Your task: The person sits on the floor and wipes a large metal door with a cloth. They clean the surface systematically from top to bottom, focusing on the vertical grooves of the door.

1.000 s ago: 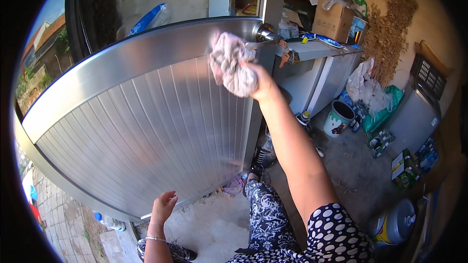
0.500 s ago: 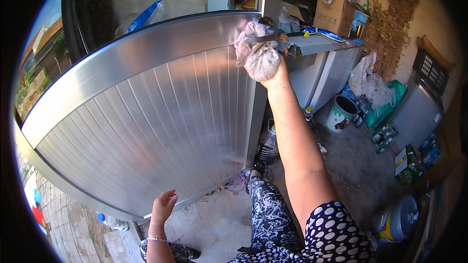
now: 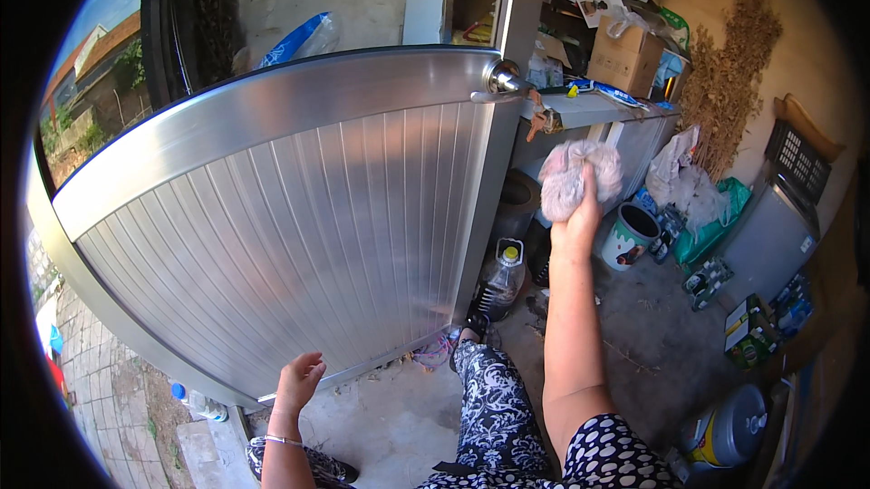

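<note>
The right hand is raised and closed around a bunched pinkish rag, clear of the ribbed metal door, whose free edge and round knob lie up to its left. Open air surrounds the rag. The left hand hangs low with fingers loosely spread, holding nothing, just before the door's bottom edge. Shelf clutter beyond the rag is hard to make out

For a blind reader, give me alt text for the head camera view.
A person's right hand holds up a crumpled pinkish-white cloth beside a ribbed silver metal door. The left hand hangs open near the door's lower edge.
</note>
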The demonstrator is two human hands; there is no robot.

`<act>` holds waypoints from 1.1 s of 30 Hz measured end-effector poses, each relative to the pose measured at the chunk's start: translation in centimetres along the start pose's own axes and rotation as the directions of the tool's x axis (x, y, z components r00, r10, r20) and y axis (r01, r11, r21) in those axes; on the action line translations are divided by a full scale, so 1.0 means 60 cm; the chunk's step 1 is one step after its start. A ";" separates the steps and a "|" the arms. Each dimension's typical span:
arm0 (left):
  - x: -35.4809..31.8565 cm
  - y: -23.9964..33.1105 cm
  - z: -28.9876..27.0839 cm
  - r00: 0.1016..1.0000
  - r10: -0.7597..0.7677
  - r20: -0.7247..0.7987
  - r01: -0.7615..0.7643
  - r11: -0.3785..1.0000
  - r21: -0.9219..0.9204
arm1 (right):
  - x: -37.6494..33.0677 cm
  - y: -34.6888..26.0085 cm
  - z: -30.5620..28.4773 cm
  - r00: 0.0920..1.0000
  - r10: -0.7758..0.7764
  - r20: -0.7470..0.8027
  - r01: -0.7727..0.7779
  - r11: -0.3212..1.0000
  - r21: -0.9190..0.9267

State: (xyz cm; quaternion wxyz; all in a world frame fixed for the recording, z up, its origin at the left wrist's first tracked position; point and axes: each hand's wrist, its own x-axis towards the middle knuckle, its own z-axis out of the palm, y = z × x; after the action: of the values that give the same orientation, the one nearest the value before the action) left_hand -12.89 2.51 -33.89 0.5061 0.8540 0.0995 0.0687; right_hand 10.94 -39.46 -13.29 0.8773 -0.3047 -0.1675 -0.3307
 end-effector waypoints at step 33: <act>-0.014 0.017 -0.028 1.000 -0.003 0.008 0.002 0.996 0.084 | -0.134 0.055 0.269 0.552 -0.176 0.815 0.778 0.462 -0.427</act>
State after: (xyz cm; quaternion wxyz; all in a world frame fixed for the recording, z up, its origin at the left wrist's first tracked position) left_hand -13.97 3.29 -32.20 0.4700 0.8747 0.1013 0.0604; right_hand 5.87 -23.22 -6.42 0.3910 -0.6706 -0.4012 -0.4863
